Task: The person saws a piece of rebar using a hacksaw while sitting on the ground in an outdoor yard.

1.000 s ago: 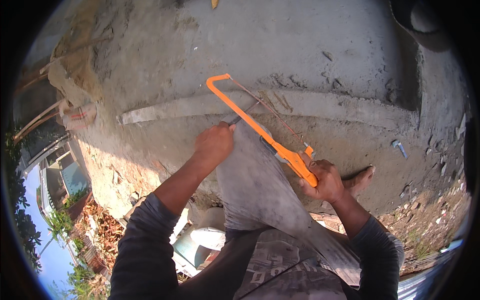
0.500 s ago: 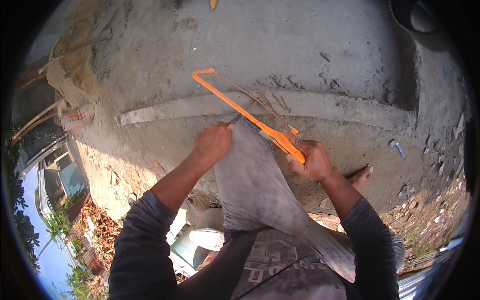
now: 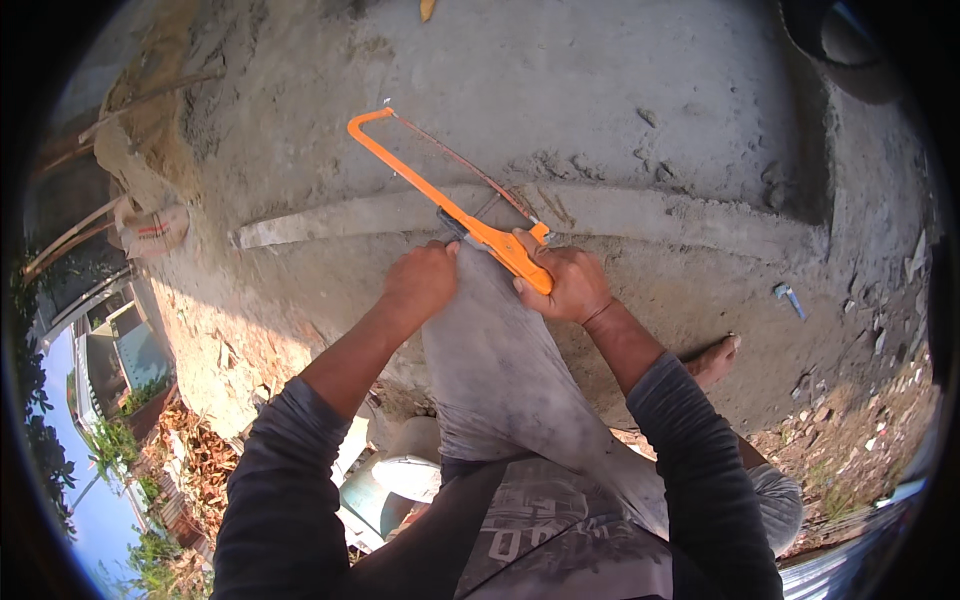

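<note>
My right hand (image 3: 566,282) is closed round the handle of an orange hacksaw (image 3: 412,178). The saw slants up to the far left, its reddish blade on the far side of the frame. My left hand (image 3: 420,282) makes a fist at the near side of the frame, above my grey trouser leg (image 3: 500,335). It grips a thin dark rod (image 3: 488,207), which runs under the saw frame and meets the blade near its handle end. The rod's part inside my fist is hidden.
A low cement ledge (image 3: 350,218) crosses behind the saw, with a grey cement surface beyond. A small blue-handled tool (image 3: 790,300) lies at the right, past a bare foot (image 3: 713,360). A sack (image 3: 155,232) is at the far left. Rubble covers the lower right ground.
My right hand has pushed the hacksaw away and to the left, so the blade now meets the rod closer to the handle. My left hand has stayed nearly in place.
</note>
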